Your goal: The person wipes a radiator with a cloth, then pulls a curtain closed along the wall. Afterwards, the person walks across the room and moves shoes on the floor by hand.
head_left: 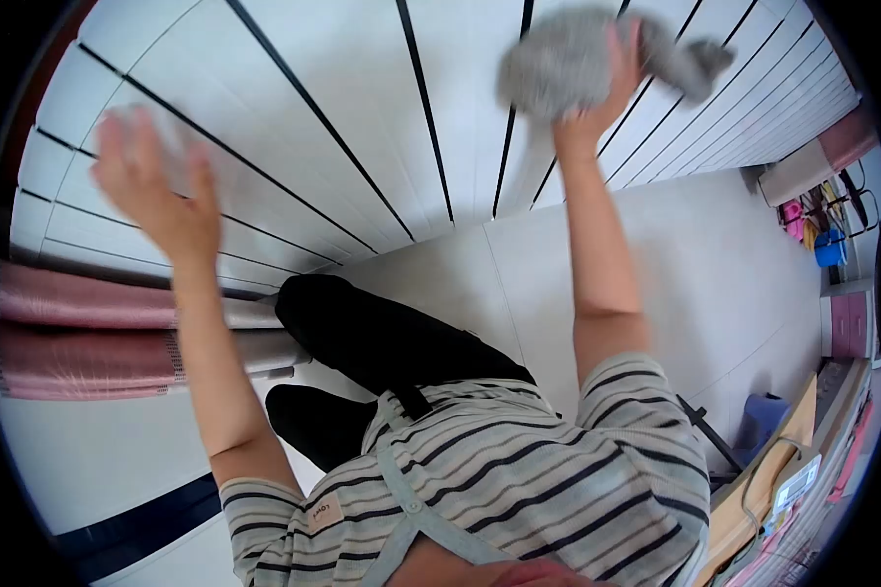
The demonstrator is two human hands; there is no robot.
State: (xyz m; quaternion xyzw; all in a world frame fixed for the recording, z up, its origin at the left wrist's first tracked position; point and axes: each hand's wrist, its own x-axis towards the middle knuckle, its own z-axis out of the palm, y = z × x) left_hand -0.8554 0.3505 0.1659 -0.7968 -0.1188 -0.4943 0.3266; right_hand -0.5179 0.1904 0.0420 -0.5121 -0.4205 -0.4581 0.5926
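Grips the bunched grey cloth (556, 67) in the right hand (605, 93), fingers partly blurred, over the white surface (362, 127) with dark lines; holds the left hand (162, 196) open, fingers apart, near the same surface, well apart from the cloth and near the pink curtain (88, 364).

Pink curtains (88, 364) hang near a pale tiled floor (700, 284).

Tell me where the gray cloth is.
At upper right in the head view, the gray cloth is in the right hand, over the white panels.
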